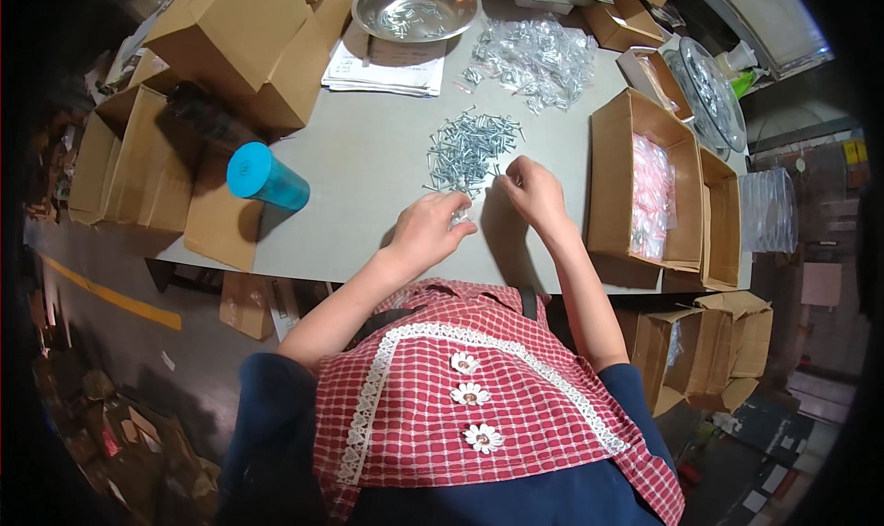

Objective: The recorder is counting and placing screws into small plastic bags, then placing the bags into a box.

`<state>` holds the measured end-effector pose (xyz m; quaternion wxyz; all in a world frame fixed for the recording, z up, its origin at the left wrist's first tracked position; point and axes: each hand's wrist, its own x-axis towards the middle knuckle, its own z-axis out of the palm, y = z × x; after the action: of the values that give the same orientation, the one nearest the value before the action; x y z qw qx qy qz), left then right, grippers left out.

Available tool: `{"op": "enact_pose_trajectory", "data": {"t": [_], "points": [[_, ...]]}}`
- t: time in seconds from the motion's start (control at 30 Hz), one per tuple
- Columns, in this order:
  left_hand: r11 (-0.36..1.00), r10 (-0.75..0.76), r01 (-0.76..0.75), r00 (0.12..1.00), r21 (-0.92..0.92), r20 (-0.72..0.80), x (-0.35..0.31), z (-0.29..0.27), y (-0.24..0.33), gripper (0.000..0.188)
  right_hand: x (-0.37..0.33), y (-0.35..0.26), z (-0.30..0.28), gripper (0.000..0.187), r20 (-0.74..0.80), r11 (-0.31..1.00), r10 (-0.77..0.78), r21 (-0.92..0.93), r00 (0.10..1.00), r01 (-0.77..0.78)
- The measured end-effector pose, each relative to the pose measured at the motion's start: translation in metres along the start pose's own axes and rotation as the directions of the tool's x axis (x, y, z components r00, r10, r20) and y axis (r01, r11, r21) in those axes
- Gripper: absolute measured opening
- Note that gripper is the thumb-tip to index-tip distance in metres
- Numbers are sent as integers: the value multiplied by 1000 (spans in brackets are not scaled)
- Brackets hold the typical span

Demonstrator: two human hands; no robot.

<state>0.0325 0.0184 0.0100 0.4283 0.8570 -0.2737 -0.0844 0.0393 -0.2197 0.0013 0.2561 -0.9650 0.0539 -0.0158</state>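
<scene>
A heap of small silver screws [465, 150] lies on the pale table in front of me. My left hand [425, 231] is just below the heap, its fingers closed on a small clear plastic bag [459, 217]; what the bag contains is too small to tell. At the heap's lower right edge, my right hand [536, 191] has thumb and fingers pinched together. A few loose screws lie by those fingertips, and whatever is in the pinch cannot be made out.
Beyond the heap lie filled clear bags [543, 61], a steel bowl [416, 8] with some screws, and stacked papers [382, 65]. On the left are a blue cup [267, 178] and cardboard boxes [235, 42]. To the right, a carton [603, 176] holds pink-and-clear bags [651, 194].
</scene>
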Motion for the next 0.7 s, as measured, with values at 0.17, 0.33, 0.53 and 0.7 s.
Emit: {"op": "enact_pose_trajectory", "data": {"t": [0.17, 0.33, 0.53, 0.7], "points": [[998, -17, 17, 1000, -57, 0, -8, 0, -13, 37, 22, 7, 26, 22, 17, 944, -155, -294, 988, 153], [991, -53, 51, 999, -124, -13, -7, 1, -18, 37, 6, 19, 25, 13, 146, 656, -287, -690, 947, 305], [981, -68, 55, 996, -187, -64, 0, 14, -15, 38, -2, 26, -3, 11, 50, 807, -407, -449, 912, 384], [977, -40, 39, 999, -207, -1, 7, 21, -12, 37, -7, 41, -6, 12, 29, 922, -291, -259, 956, 288]]}}
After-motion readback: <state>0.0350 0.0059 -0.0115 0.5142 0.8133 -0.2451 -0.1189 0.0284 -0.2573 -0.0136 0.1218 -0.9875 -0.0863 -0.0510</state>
